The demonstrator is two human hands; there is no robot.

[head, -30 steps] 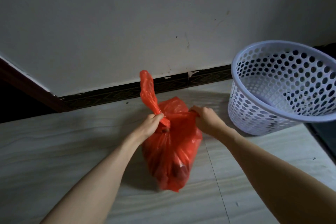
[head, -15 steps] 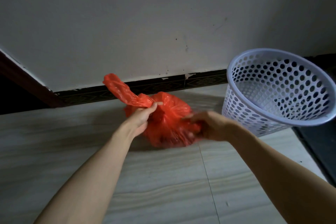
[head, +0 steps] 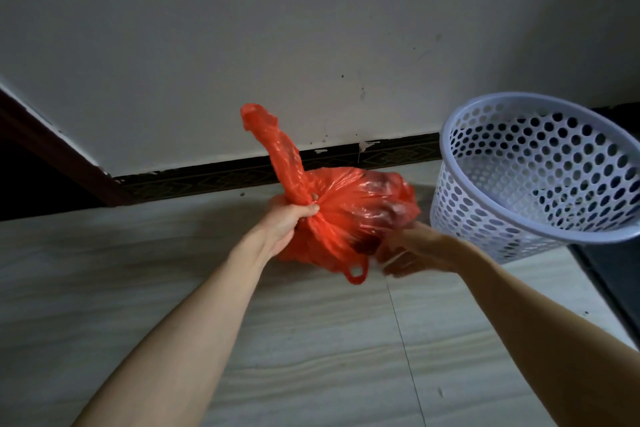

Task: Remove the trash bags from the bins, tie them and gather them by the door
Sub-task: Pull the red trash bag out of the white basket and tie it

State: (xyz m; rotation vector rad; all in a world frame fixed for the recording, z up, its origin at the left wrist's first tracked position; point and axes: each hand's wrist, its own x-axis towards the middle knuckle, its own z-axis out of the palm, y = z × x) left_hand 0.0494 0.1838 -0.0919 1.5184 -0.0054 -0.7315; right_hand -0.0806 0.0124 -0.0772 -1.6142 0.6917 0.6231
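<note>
Full red trash bag (head: pixel 349 218), neck gathered, held beside tilted perforated white bin (head: pixel 540 177).

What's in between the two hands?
The red trash bag fills the gap in the head view. The left hand squeezes its gathered neck, and the blurred right hand reaches at its lower right side beside the white basket.

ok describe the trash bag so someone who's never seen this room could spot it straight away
Start at the white perforated bin beside the wall's dark baseboard. Just left of it, above the pale floor, the left hand bunches the neck of a red plastic bag. It is the only red thing here, its twisted tail sticking upward.
</note>
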